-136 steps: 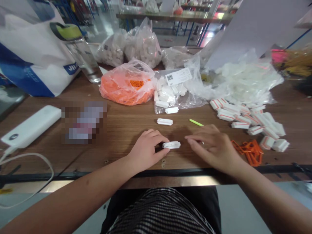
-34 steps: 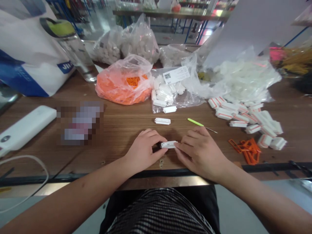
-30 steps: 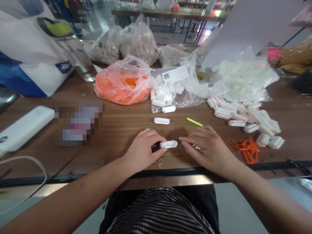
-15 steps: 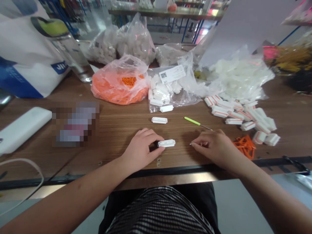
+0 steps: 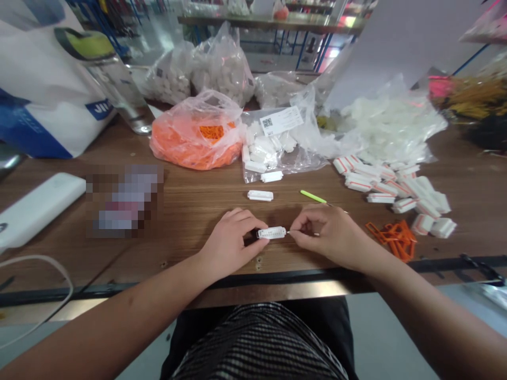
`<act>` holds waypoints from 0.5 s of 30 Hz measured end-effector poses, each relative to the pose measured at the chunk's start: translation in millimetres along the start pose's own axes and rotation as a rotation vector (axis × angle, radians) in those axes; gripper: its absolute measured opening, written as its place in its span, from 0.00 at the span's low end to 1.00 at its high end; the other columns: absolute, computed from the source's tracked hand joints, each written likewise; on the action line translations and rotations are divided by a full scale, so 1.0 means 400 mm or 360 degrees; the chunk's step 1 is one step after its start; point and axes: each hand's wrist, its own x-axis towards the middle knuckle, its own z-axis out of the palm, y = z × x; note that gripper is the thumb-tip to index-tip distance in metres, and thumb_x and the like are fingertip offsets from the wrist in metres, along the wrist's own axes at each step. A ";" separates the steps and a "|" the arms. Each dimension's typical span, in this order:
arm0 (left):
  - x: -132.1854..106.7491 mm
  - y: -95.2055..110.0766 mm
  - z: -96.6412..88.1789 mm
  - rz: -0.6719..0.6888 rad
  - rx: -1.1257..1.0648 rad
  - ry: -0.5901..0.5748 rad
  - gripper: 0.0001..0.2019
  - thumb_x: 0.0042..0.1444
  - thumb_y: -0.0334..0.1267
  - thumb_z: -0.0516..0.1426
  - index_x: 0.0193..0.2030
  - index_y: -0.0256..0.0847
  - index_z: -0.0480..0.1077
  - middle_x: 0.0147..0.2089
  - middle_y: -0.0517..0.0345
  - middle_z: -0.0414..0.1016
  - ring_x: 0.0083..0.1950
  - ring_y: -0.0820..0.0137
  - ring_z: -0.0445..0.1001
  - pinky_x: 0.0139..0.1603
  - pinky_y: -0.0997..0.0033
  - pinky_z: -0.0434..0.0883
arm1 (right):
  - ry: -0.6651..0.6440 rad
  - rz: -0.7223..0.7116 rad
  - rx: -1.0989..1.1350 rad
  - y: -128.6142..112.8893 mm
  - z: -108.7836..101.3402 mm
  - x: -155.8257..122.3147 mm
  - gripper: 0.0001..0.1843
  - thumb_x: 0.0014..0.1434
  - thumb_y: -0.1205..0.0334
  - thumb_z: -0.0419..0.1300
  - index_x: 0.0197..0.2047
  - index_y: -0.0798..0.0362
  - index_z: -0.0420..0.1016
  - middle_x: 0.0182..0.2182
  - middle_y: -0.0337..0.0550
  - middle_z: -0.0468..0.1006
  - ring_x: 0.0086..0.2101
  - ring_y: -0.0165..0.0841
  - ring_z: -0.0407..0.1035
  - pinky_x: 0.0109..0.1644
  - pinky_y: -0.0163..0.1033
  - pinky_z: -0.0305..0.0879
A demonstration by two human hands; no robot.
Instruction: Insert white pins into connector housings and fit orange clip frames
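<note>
My left hand [image 5: 231,240] pinches one end of a small white plastic connector housing [image 5: 271,233] between thumb and fingers, just above the table. A row of tiny openings shows along its upper face. My right hand [image 5: 330,232] is closed in a pinch on a thin whitish piece [image 5: 289,232], whose tip lies close to the housing's right end. Whether the tip touches the housing I cannot tell. Beyond my hands lie another white housing [image 5: 260,196] and a pick with a lime-green handle [image 5: 312,196]; its metal shaft is partly behind my right hand.
Orange plastic strips [image 5: 397,240] and a pile of white housings with orange lines [image 5: 382,187] lie at right. Behind stand a bag of orange parts [image 5: 190,140], a bag of white parts [image 5: 277,148] and a bottle [image 5: 119,87]. A white power bank [image 5: 43,206] lies left.
My right hand has moved left, bringing the thin piece up to the right end of the housing. More of the orange strips shows now. My left hand keeps its hold.
</note>
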 end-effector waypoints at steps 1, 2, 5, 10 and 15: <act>0.000 0.000 0.000 -0.0002 -0.0004 -0.0002 0.05 0.58 0.36 0.61 0.41 0.42 0.74 0.35 0.59 0.74 0.40 0.65 0.70 0.47 0.59 0.66 | -0.0005 -0.0060 -0.0044 -0.007 0.004 0.007 0.06 0.52 0.67 0.61 0.25 0.52 0.76 0.23 0.35 0.74 0.25 0.27 0.67 0.32 0.34 0.62; 0.000 0.000 0.000 -0.0004 -0.0007 -0.0001 0.05 0.58 0.36 0.61 0.41 0.42 0.74 0.36 0.59 0.74 0.40 0.65 0.70 0.47 0.59 0.66 | -0.0009 -0.0114 -0.0101 -0.011 0.007 0.014 0.06 0.52 0.68 0.61 0.25 0.52 0.76 0.22 0.35 0.74 0.25 0.27 0.67 0.33 0.34 0.62; 0.000 0.001 0.000 -0.0016 -0.0012 -0.0002 0.05 0.57 0.36 0.61 0.41 0.42 0.74 0.36 0.59 0.74 0.40 0.65 0.69 0.47 0.60 0.66 | -0.0022 -0.0242 -0.0254 -0.011 0.011 0.029 0.06 0.51 0.70 0.61 0.24 0.52 0.75 0.21 0.35 0.74 0.25 0.27 0.66 0.35 0.36 0.61; -0.001 0.001 0.001 -0.0030 -0.0015 -0.0010 0.05 0.57 0.36 0.61 0.41 0.42 0.74 0.36 0.59 0.74 0.41 0.65 0.70 0.47 0.60 0.66 | -0.0030 -0.0378 -0.0493 -0.003 0.017 0.042 0.06 0.50 0.71 0.61 0.23 0.53 0.74 0.20 0.34 0.74 0.24 0.28 0.65 0.40 0.39 0.59; -0.001 -0.001 0.002 -0.0047 0.0000 -0.0019 0.05 0.57 0.36 0.61 0.40 0.42 0.73 0.36 0.59 0.75 0.41 0.65 0.70 0.48 0.59 0.66 | -0.0086 -0.0495 -0.0711 -0.014 0.019 0.047 0.07 0.52 0.70 0.60 0.24 0.54 0.75 0.22 0.37 0.76 0.27 0.30 0.65 0.40 0.40 0.55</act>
